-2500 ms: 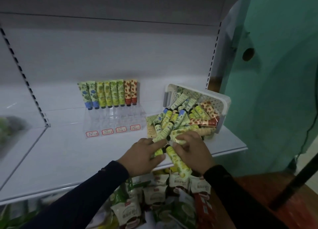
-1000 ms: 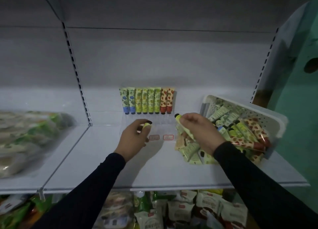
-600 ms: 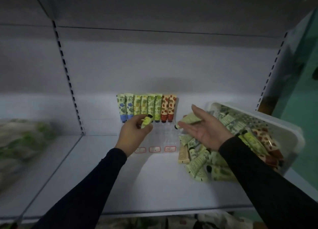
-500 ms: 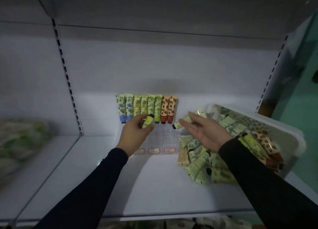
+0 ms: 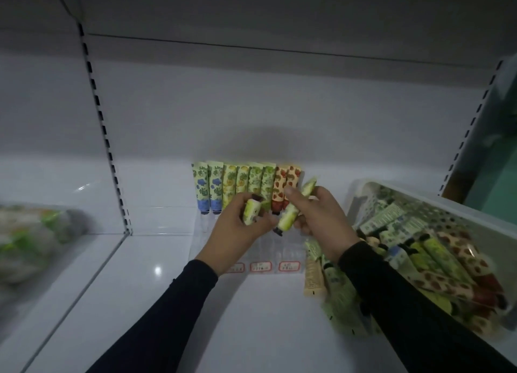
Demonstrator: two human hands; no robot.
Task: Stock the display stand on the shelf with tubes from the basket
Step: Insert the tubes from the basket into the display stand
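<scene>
Tubes: eight stand upright in the back row of the display stand [image 5: 275, 249], a clear tiered holder on the white shelf [image 5: 167, 302] against the back panel; more lie in the basket and spilled beside it.

Far left: blurred bagged goods [image 5: 30, 241] on the neighbouring shelf section, beyond a slotted upright [image 5: 105, 137]; contents not legible.

Back row, left to right: two blue-patterned tubes [image 5: 208, 188], two yellow-patterned tubes [image 5: 236, 182], two green-patterned tubes [image 5: 261, 180], two red-patterned tubes [image 5: 286, 182]; caps down; front tiers of the stand appear unfilled where visible; three red-bordered price labels [image 5: 260, 266] along its front edge, the leftmost partly behind the left wrist.

Left hand [image 5: 240, 230]: over the stand, fingers curled round a short green tube [image 5: 251, 210], dark cap end up toward the back row; dark sleeve to the wrist.

Right hand [image 5: 321, 221]: just beside the left, thumb and fingers pinching a longer green tube [image 5: 295, 207]; tube tilted, crimped end up and to the right, black cap down toward the stand; whether the cap touches the stand, cannot tell.

Spilled tubes [image 5: 330, 283]: loose pile of green and cream ones flat on the shelf between stand and basket, partly under the right forearm.

Basket [image 5: 436, 202]: white, perforated, tipped on its side at the right end of the shelf, mouth toward the stand; holds many mixed green, blue and red-patterned tubes.
</scene>
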